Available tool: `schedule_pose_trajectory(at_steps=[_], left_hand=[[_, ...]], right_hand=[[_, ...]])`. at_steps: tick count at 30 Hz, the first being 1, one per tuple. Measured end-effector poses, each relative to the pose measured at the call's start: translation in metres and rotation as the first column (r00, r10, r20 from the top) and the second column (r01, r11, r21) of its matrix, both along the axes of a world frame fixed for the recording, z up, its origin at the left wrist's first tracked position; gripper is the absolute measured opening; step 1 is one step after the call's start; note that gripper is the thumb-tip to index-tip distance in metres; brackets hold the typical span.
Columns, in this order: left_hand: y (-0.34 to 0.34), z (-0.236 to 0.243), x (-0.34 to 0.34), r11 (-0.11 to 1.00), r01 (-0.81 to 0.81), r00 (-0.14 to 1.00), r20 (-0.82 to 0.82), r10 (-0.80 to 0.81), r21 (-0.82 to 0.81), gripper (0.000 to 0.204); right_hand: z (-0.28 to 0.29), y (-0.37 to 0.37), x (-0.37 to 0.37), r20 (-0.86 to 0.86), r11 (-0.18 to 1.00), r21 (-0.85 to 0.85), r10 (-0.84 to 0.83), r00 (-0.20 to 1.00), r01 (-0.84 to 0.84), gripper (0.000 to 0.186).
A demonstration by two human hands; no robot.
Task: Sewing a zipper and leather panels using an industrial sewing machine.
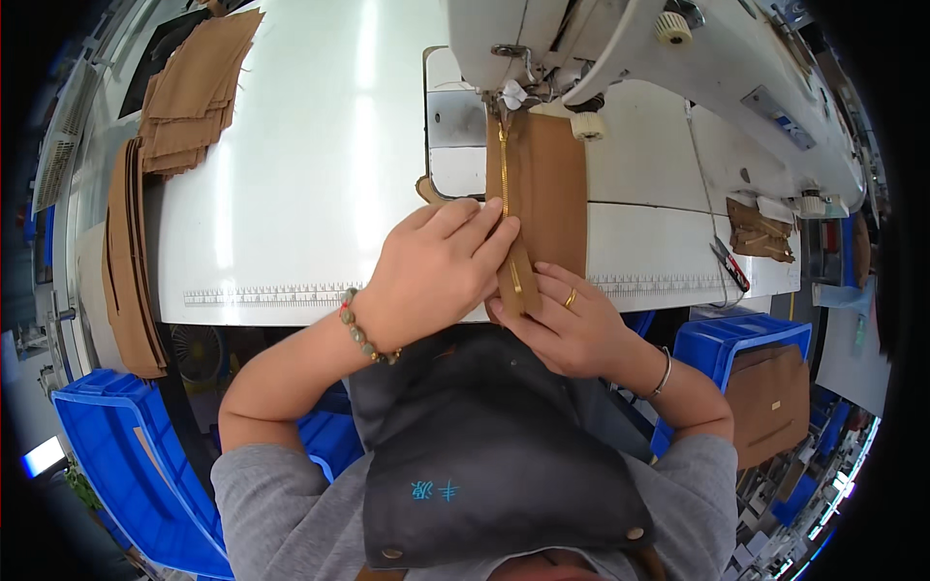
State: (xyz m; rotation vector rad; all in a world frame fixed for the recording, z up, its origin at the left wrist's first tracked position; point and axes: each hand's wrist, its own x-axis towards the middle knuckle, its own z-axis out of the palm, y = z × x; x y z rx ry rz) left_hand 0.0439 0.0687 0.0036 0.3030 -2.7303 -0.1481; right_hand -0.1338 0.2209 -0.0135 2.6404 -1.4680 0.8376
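Observation:
A brown zipper with gold teeth [505,165] lies along the left edge of a brown fabric panel [557,184], its far end at the needle area of a white sewing machine [620,48]. My left hand [446,257] rests on the zipper from the left, fingers closed and pressed down on its tape. At the panel's near edge, my right hand [562,324] pinches the zipper's loose near end, thumb beneath and fingers at its side. Part of the panel is hidden under my hands and the machine head.
Brown fabric pieces [199,87] are stacked at the far left, with long brown strips [126,261] over the table's left edge. Red-and-black thread snips [729,263] lie at the right beside small brown pieces [760,230]. Blue bins [126,465] stand below on both sides.

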Motion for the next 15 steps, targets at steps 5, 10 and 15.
schedule_pose_trajectory(at_steps=[5, 10, 15], left_hand=[[0.024, 0.0, 0.013, 0.999, -0.038, 0.998, -0.053, 0.039, 0.019, 0.05], [0.03, -0.005, 0.017, 0.997, -0.07, 0.99, -0.118, 0.075, 0.046, 0.05], [0.033, -0.009, 0.019, 0.995, -0.087, 0.987, -0.133, 0.092, 0.044, 0.052]], right_hand=[[-0.006, 0.006, -0.001, -0.014, 0.998, -0.061, 0.004, 1.0, -0.005, 0.033], [-0.009, 0.004, -0.003, -0.09, 0.991, -0.133, 0.011, 0.996, -0.023, 0.028], [-0.008, 0.004, -0.002, -0.092, 0.989, -0.149, 0.003, 0.996, -0.017, 0.027]])
